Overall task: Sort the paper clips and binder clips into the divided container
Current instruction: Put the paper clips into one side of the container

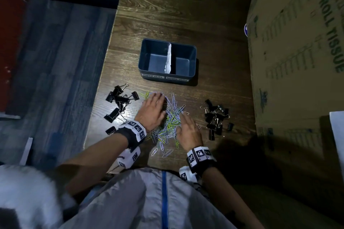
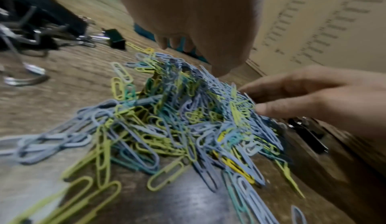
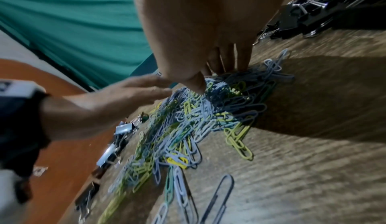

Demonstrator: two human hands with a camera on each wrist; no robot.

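A heap of blue, green and yellow paper clips (image 1: 172,121) lies on the wooden table between my hands. My left hand (image 1: 153,108) presses flat against the heap's left side, fingers straight. On the heap's right side my right hand (image 1: 188,128) does the same, and neither hand holds anything. In the left wrist view the paper clips (image 2: 177,120) bunch up between the two hands. Black binder clips sit in a left group (image 1: 119,102) and a right group (image 1: 216,119). The dark blue divided container (image 1: 149,74) stands behind, both halves empty, with a white paper divider (image 1: 168,57).
A large cardboard box (image 1: 297,52) walls off the table's right side, close to the right binder clips. The table's left edge (image 1: 101,95) drops to the floor just beside the left binder clips. A few stray paper clips (image 1: 162,151) lie near my body.
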